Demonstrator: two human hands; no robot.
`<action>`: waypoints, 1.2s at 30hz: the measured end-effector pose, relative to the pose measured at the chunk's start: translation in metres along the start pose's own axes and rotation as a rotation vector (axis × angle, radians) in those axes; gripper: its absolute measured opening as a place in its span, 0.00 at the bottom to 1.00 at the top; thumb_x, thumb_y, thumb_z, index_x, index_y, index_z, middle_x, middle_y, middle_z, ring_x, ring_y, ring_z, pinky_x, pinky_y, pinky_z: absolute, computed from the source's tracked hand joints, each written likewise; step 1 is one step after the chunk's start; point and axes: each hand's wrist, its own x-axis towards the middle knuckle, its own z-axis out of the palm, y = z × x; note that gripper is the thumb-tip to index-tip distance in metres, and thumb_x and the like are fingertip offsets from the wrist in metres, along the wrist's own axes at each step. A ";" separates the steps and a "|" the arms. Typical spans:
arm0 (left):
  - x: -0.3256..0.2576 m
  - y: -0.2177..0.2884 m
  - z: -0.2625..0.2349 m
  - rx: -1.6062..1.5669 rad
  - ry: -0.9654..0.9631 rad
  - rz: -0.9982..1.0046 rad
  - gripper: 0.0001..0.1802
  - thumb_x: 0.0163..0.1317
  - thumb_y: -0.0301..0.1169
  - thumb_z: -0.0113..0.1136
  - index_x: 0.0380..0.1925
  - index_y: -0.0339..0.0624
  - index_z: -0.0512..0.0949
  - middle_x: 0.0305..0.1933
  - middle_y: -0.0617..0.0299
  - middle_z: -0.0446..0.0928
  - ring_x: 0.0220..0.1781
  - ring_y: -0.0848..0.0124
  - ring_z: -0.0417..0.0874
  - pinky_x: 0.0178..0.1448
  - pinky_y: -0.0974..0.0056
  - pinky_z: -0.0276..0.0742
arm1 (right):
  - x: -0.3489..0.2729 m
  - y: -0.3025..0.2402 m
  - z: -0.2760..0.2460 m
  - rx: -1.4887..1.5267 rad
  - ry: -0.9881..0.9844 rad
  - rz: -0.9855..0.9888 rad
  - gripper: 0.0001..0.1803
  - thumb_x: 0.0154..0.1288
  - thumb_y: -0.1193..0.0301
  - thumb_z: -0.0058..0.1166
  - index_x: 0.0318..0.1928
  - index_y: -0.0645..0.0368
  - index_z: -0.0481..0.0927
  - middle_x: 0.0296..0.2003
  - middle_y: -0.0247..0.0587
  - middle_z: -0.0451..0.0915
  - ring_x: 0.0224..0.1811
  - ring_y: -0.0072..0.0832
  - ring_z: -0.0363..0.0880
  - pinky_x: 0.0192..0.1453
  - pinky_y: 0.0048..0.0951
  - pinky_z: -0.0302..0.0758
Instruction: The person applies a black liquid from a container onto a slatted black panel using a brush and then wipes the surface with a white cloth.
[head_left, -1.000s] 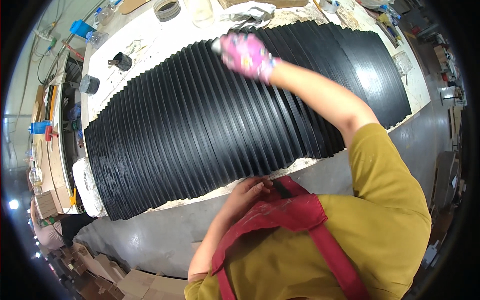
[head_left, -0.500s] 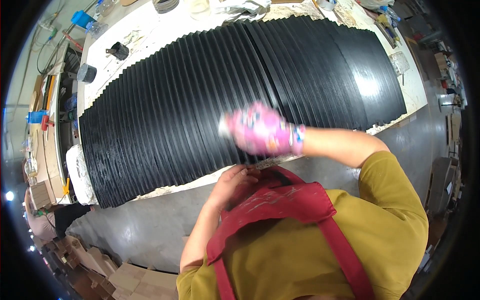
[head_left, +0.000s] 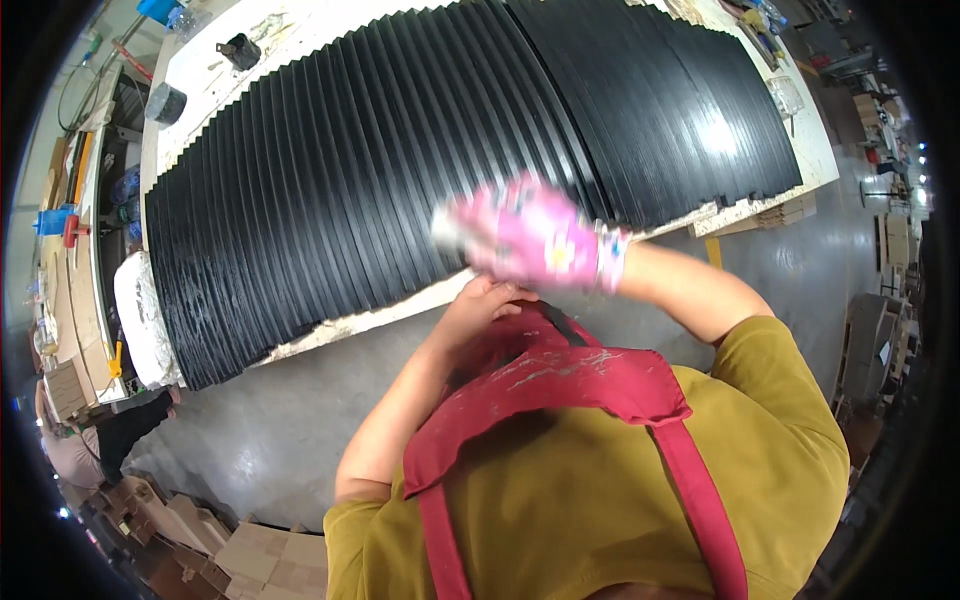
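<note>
A wide black sheet of ridged, pleated strips (head_left: pixel 330 170) lies across the white table (head_left: pixel 350 322). My right hand (head_left: pixel 530 235), in a pink patterned glove, is over its near edge and smeared by motion. Its fingers are closed around a small whitish wad (head_left: pixel 447 232), too blurred to name more exactly. My bare left hand (head_left: pixel 490 300) is at the table's near edge, in front of my red apron (head_left: pixel 550 375) and just below the glove. Its fingers are curled; whatever they may hold is hidden.
A dark cup (head_left: pixel 238 50) and a dark-topped jar (head_left: pixel 166 103) stand at the table's far left. A white wrapped bundle (head_left: pixel 142 320) is at its left end. A clear container (head_left: pixel 785 95) stands far right. Another person (head_left: pixel 95 450) is at lower left, near cardboard (head_left: pixel 270 565).
My view has shifted, so the table and black sheet sit higher in the picture. The gloved right hand has come closer to the sheet's near edge. My left hand stays by that edge.
</note>
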 end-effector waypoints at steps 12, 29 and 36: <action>-0.030 -0.013 -0.004 -0.060 -0.004 0.001 0.20 0.69 0.29 0.45 0.60 0.39 0.64 0.55 0.58 0.73 0.50 0.73 0.77 0.49 0.73 0.74 | -0.014 0.039 -0.004 -0.158 0.407 0.163 0.17 0.56 0.62 0.53 0.44 0.57 0.72 0.27 0.44 0.74 0.27 0.40 0.76 0.32 0.42 0.73; 0.031 0.010 0.041 0.071 -0.099 0.058 0.22 0.69 0.33 0.47 0.60 0.38 0.64 0.54 0.59 0.73 0.49 0.76 0.75 0.49 0.74 0.71 | 0.000 0.081 0.006 -0.302 0.381 0.185 0.10 0.54 0.65 0.50 0.34 0.56 0.72 0.24 0.41 0.73 0.25 0.34 0.75 0.27 0.36 0.71; 0.036 0.008 0.050 0.058 -0.084 -0.018 0.26 0.67 0.37 0.50 0.62 0.39 0.62 0.55 0.62 0.73 0.51 0.76 0.74 0.51 0.72 0.69 | 0.007 0.129 -0.041 0.046 0.267 0.071 0.23 0.62 0.60 0.52 0.55 0.57 0.70 0.42 0.46 0.76 0.44 0.43 0.77 0.48 0.38 0.74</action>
